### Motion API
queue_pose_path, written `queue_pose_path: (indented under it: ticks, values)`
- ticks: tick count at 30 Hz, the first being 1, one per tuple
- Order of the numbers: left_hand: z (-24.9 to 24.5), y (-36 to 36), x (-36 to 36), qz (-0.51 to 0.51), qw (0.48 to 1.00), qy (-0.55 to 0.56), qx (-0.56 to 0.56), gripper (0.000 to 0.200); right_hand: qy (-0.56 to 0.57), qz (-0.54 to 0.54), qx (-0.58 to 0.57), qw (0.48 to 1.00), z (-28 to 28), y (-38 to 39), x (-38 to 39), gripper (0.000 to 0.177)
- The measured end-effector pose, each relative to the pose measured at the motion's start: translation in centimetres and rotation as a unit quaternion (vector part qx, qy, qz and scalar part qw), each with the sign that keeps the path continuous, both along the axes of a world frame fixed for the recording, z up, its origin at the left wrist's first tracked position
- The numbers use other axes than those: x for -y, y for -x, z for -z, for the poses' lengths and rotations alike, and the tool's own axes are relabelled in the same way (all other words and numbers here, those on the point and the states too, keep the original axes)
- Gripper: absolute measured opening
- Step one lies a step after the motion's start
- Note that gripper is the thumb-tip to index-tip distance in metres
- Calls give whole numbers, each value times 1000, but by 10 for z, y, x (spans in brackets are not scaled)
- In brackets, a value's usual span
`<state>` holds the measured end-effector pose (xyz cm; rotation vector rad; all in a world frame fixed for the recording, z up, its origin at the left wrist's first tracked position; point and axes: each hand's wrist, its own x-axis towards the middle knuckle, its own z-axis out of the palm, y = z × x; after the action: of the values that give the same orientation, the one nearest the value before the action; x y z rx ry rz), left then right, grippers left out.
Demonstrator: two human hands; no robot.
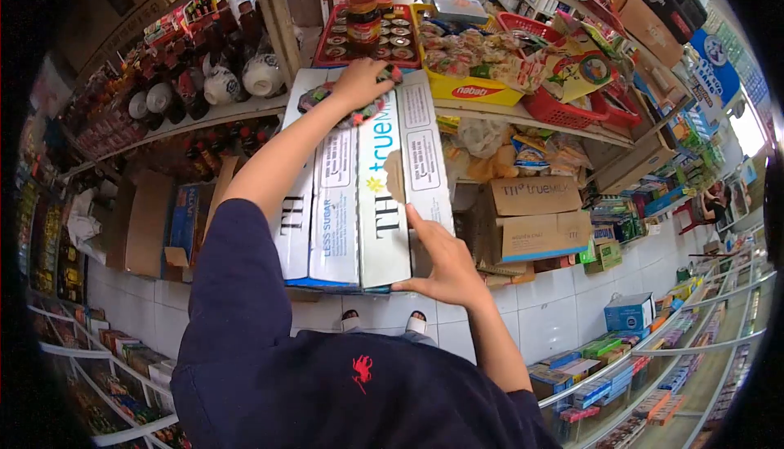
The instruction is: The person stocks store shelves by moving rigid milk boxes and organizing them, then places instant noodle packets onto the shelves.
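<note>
A white milk carton box [385, 212] printed "TH true MILK" lies in front of me, its top facing up and a torn brown patch near its right edge. My left hand [362, 88] presses a crumpled dark cloth with a red and green pattern [314, 99] onto the box's far end, fingers curled over it. My right hand [447, 268] grips the near right corner of the box, thumb and fingers spread along its side. A second white box printed "LESS SUGAR" [333, 241] lies directly against it on the left.
Behind the boxes stand a red tray of cans [331, 49] with a jar [363, 24] and a yellow Nabati box [482, 89] of snacks. Red baskets [563, 110] are right of these. Bottles and bowls [263, 75] fill the left shelf. A brown carton [543, 232] sits lower right.
</note>
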<state>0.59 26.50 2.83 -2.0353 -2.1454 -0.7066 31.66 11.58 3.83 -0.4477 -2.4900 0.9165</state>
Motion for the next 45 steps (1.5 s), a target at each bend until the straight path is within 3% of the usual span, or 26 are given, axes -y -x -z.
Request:
queue_pose_path:
  ticks: [1,6,8,9,13,14,16,20,22,23,24,25,26,27,31,35,38,42,45]
  values:
    - [2,-8,14,41,998,-46,-23,50,-6,5,4,1000,0,0,1,100]
    - [-7,-82,127,163,986,26,-13,42,-36,15,8,999,2,0,3,100]
    - [-10,-104,176,224,974,0,21,46,-16,12,-1,1000,3,1,4,101]
    - [-14,-112,197,186,981,43,37,48,8,7,-23,1000,5,1,4,101]
    - [-9,-119,246,93,964,13,249,49,-57,3,-23,998,0,2,4,100]
    - [-7,-122,252,71,942,-11,329,49,-73,-20,-41,996,-7,4,5,99]
    - [-2,-134,257,5,840,-74,537,53,-87,-49,-60,993,-17,11,10,99]
    - [5,-145,268,63,677,-79,729,45,-139,-102,-33,984,-19,39,26,90]
    - [-4,-145,281,74,802,-38,592,54,-135,-80,-34,987,-11,51,20,78]
    - [0,-142,289,22,893,-69,444,51,-126,-82,-28,988,-13,56,20,66]
    - [0,-139,297,-30,954,-98,282,48,-127,-84,-32,988,-14,62,18,66]
    - [-3,-134,306,-57,967,-95,230,43,-162,-108,-21,981,-15,67,16,62]
    - [-8,-130,314,-83,976,-93,177,39,-197,-130,-9,972,-15,72,12,58]
    - [-5,-125,318,-97,972,-97,192,35,-247,-119,-23,961,-15,78,9,49]
    - [0,-116,328,-40,989,-85,114,40,-280,-97,-80,952,-9,112,-22,44]
    - [12,-118,327,-62,988,-116,81,40,-245,-59,1,968,-6,152,-58,40]
    - [34,-113,321,-54,989,-140,-10,35,-248,-15,-50,967,6,182,-90,37]
    - [38,-113,317,-77,982,-166,-51,31,-268,41,-84,959,15,227,-139,45]
    - [46,-113,313,-94,974,-193,-77,28,-290,88,-52,952,13,252,-159,44]
